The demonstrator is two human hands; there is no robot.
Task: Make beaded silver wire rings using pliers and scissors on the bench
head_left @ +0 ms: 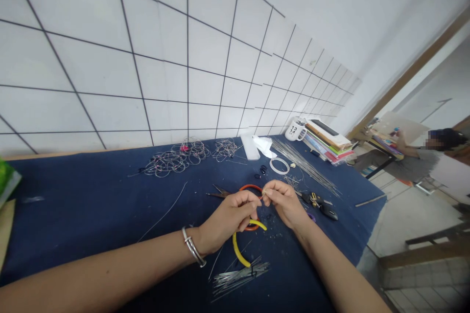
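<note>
My left hand (pixel 235 215) and my right hand (pixel 284 200) meet above the blue cloth, fingertips pinched close together. Whatever lies between the fingertips is too small to make out. Two curved yellow handles (pixel 240 250), which look like those of pliers, stick out from under my left hand; their head is hidden, and I cannot tell whether that hand holds them. Behind the fingers are scissors with orange-red handles (pixel 251 187), their blades pointing left. A bundle of short straight wires (pixel 240 279) lies nearest me, below the yellow handles.
Tangled wire loops (pixel 165 160) lie along the tiled wall. Long straight wires (pixel 306 164), a white ring (pixel 279 166) and keys (pixel 316 200) are to the right. A mug (pixel 294 129) stands beside stacked papers (pixel 326 142). Another person (pixel 422 156) sits farther off at right.
</note>
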